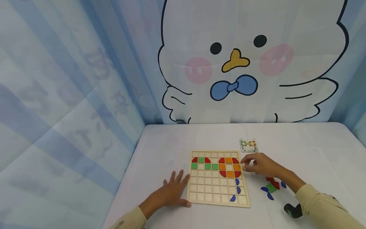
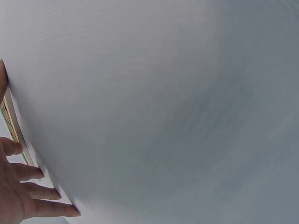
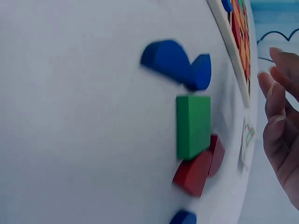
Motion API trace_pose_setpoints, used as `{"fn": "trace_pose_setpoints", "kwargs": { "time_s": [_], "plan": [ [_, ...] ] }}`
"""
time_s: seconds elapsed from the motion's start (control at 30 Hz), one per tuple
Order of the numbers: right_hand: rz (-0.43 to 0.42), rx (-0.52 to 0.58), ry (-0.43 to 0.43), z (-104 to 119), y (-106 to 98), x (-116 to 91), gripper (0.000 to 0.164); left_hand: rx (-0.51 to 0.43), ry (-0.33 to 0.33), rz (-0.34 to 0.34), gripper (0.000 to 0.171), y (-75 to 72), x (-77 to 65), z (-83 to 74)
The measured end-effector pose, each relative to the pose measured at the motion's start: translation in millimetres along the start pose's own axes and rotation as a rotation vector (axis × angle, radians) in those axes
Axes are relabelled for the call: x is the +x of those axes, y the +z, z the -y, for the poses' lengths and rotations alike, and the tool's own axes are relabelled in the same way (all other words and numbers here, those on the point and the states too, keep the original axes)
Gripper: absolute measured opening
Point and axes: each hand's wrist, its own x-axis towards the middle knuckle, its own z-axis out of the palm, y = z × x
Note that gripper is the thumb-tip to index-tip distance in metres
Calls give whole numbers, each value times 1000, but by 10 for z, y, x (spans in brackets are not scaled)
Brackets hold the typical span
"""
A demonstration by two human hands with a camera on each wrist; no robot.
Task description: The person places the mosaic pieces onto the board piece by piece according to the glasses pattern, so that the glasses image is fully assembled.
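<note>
A wooden grid board [image 1: 211, 190] lies on the white table with red, green and orange pieces set in its upper rows. My left hand [image 1: 172, 192] rests spread at the board's left edge, fingertips and thumb by the frame. Just off the upper right edge hovers my right hand [image 1: 261, 163], fingers loosely bent, thumb near the index finger. Nothing shows between the fingers in the right wrist view. Three blue half-round pieces, one a blue piece [image 1: 233, 198], lie in the lower right cells. Below the right forearm sit a green square block [image 3: 196, 126] and red pieces [image 3: 194, 172].
Several loose blue pieces [image 1: 264, 189] lie around the green block, right of the board. A small pattern card [image 1: 248, 145] sits behind the board's right corner. A dark rounded object [image 1: 293, 210] is beside the right sleeve. A printed curtain [image 1: 228, 111] hangs behind the table.
</note>
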Motion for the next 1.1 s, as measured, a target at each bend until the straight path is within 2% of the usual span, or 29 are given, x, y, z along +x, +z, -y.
{"fn": "trace_pose_setpoints", "kwargs": {
  "time_s": [0.23,0.4,0.67,0.93,1.1],
  "plan": [
    [37,-16,108,-212,-211,-402,28,2,10,-11,109,42,27,30],
    [65,-44,89,-369,-266,-564,23,3,3,-5,109,26,8,16],
    [72,-61,63,-483,-257,-626,29,-6,-6,-1,108,-21,-27,-20],
    [48,-109,133,-445,-217,-600,31,-12,-3,-7,109,0,-15,-11],
    [42,-123,139,-417,-209,-575,31,-9,-4,-7,109,11,1,-2]
  ]
}}
